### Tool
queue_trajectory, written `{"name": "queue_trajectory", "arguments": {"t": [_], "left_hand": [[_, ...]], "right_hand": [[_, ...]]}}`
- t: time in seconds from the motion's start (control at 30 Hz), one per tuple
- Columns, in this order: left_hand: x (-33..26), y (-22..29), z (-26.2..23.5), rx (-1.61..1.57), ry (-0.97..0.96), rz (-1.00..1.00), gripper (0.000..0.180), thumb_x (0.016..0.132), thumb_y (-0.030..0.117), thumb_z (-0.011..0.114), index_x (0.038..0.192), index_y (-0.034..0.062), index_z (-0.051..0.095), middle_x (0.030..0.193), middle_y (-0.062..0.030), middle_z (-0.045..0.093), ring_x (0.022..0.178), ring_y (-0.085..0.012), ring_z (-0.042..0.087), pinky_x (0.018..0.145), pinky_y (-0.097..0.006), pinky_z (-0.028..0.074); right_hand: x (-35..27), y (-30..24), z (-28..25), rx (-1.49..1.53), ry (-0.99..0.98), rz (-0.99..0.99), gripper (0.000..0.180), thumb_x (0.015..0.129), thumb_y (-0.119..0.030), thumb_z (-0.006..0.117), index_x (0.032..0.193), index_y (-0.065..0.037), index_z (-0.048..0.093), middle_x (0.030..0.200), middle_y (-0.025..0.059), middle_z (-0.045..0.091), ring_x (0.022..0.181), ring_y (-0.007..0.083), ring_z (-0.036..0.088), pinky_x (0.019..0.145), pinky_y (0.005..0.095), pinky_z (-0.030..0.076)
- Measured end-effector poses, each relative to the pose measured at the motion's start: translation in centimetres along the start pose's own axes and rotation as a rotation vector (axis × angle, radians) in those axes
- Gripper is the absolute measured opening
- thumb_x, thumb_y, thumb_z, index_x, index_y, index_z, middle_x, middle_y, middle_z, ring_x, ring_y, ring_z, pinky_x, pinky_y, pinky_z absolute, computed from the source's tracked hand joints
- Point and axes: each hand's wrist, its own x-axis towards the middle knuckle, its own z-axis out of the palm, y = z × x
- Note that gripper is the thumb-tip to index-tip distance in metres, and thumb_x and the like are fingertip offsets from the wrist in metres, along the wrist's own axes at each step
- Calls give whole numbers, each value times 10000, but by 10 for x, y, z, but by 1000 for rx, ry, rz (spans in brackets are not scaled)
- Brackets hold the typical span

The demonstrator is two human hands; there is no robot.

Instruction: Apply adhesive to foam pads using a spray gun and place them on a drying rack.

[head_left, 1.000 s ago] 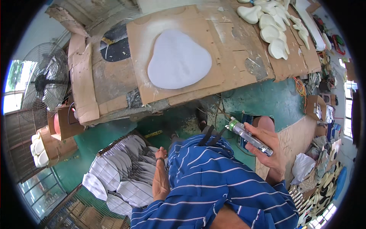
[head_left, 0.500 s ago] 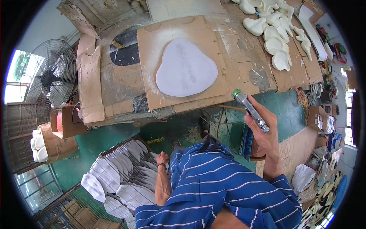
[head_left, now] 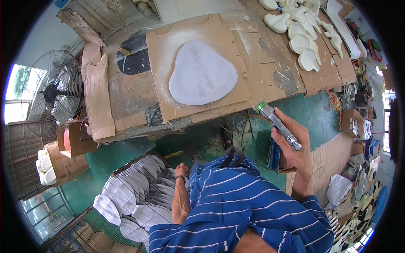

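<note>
My right hand [head_left: 294, 139] is wrapped round a grey metal spray gun [head_left: 279, 125] with a green ring at its front end. The gun is off the near edge of the workbench, its tip pointing up and left. On a cardboard sheet [head_left: 159, 63] lies a flat, pale grey-white pad [head_left: 202, 76] shaped like a rounded triangle, with a darker speckled patch down its middle. Low beside my body hangs my left hand [head_left: 181, 170], its fingers curled in with nothing visible in them. It is nearest to a wire rack of similar pale pads [head_left: 120, 194].
Cream moulded shapes [head_left: 300, 44] are heaped at the workbench's [head_left: 270, 67] far right. A large fan [head_left: 52, 92] stands left, above a carton of white pieces [head_left: 63, 164]. A cord hangs by the bench edge. Bags and cut pieces [head_left: 358, 198] pile up at right.
The view has shifted slightly, so the bench and pad sit a little further left and higher. My right hand still grips the spray gun, and my left hand stays low.
</note>
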Motion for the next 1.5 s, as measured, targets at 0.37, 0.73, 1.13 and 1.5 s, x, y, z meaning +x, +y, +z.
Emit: {"name": "queue_trajectory", "arguments": {"t": [0.37, 0.73, 1.13, 1.5], "left_hand": [[8, 0, 0, -12, -42, 7, 402, 975, 413, 639, 1216, 91, 645, 1049, -90, 735, 851, -205, 693, 758, -434, 576], [1, -6, 12, 75, -25, 34, 399, 988, 417, 653, 1190, 74, 661, 943, -57, 738, 723, -172, 675, 571, -341, 490], [-7, 43, 36, 89, 58, 266, 343, 975, 316, 662, 1148, 23, 702, 852, -48, 719, 704, -123, 650, 591, -280, 521], [-42, 288, 175, 154, 515, 1003, 269, 889, 183, 705, 1121, 48, 710, 1029, -123, 705, 917, -282, 693, 813, -410, 552]], "right_hand": [[-18, 4, -19, -6, 10, 198, 544, 862, -108, 798, 1372, -9, 636, 1163, 189, 737, 960, 259, 724, 847, 331, 538], [-26, 4, -29, 32, -73, 171, 656, 739, -23, 815, 1370, -35, 640, 1061, 136, 747, 885, 267, 706, 805, 361, 446], [-49, 18, -31, -132, -96, 138, 598, 792, -21, 803, 1368, -20, 643, 1170, 184, 731, 942, 287, 687, 873, 364, 514], [-72, 13, -32, 22, -109, 110, 569, 836, -4, 774, 1384, 3, 620, 1088, 181, 728, 928, 257, 716, 849, 320, 537]]}}
